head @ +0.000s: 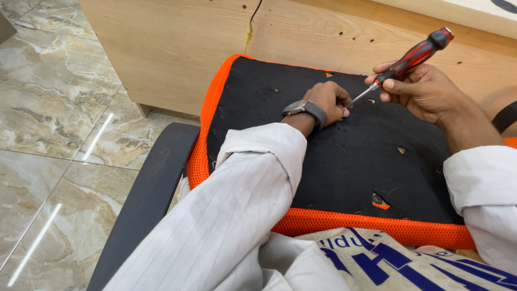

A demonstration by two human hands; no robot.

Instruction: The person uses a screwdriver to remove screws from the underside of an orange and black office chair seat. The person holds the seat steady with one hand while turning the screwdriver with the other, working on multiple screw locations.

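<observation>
Work piece: an upturned chair seat — black fabric underside, orange mesh border — lies across the person's lap, resting against a plywood panel.
Right hand: fingers wrapped tight round the red-and-black handle of a screwdriver; the shaft angles down toward the left hand.
Left hand: curled on the black fabric, fingertips pinched together at the screwdriver tip.
Progress: several mounting holes in the underside stand open with no fastener visible; one orange-edged bracket slot shows near the front edge. Judged early to midway — one point is being worked, others untouched.
Hidden: the tip's contact point and whatever the left fingers pinch are covered by the hand; screw or hole cannot be told.
Cut off: the seat's right edge, behind the right sleeve.
Nearby: a dark armrest beside the seat, over a marble floor.
</observation>
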